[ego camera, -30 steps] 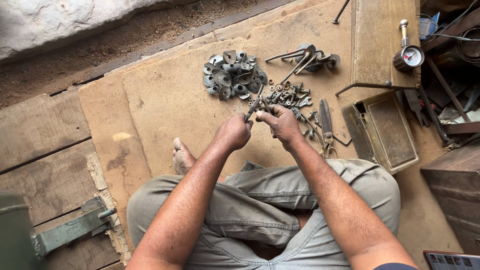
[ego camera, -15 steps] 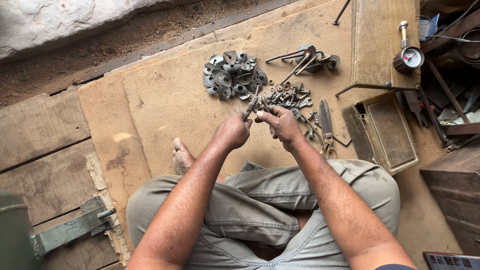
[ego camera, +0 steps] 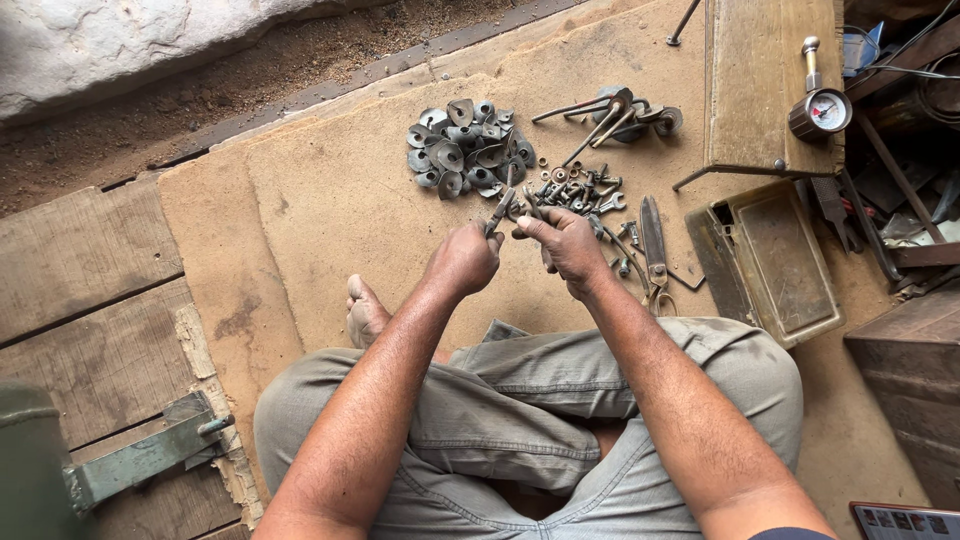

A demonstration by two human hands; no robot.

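Head view: left hand (ego camera: pixel 468 262) closed around a small metal tool (ego camera: pixel 500 212); right hand (ego camera: pixel 568 243) pinches a small bolt (ego camera: pixel 527 208) against it, hands nearly together. Far: washer heap (ego camera: pixel 465 148) piled; loose bolts and nuts (ego camera: pixel 578 188) remain scattered, so sorting looks partway

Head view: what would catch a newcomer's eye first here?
Two bare hands meet at the centre: the left hand grips a small metal tool, and the right hand pinches something too small to tell. Just beyond lies a pile of grey metal discs on the board, with a pressure gauge at upper right.
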